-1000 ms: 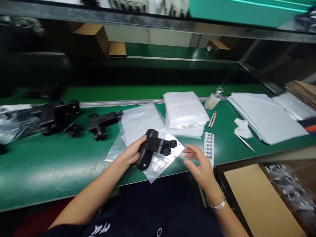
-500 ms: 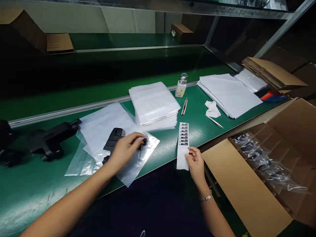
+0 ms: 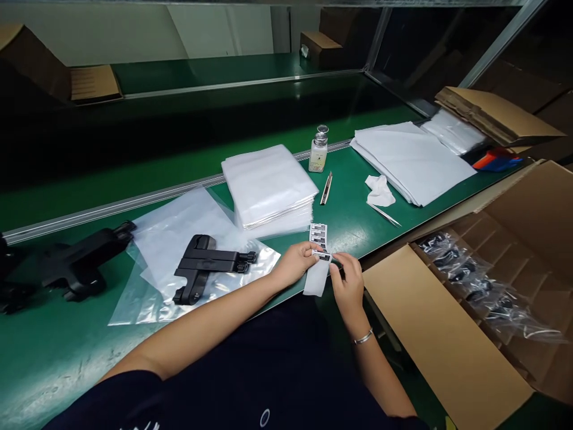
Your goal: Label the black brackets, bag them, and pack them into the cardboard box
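Both hands are at a strip of printed labels by the table's front edge. My left hand pinches the strip from the left, just under the upper printed labels. From the right, my right hand has thumb and forefinger closed at the edge of a label, where the strip bends; whether that label is partly lifted I cannot make out. A black T-shaped plastic bracket lies untouched on clear plastic bags, left of my hands.
Behind stands a stack of white bags, with a glass bottle and a box cutter beside it. Tweezers lie near crumpled tissue. An open carton holds bagged parts at right. More black brackets lie at left.
My left hand has left the black bracket and moved right to grip the label strip. My right hand has moved up to the strip's right edge, and the strip now bends.
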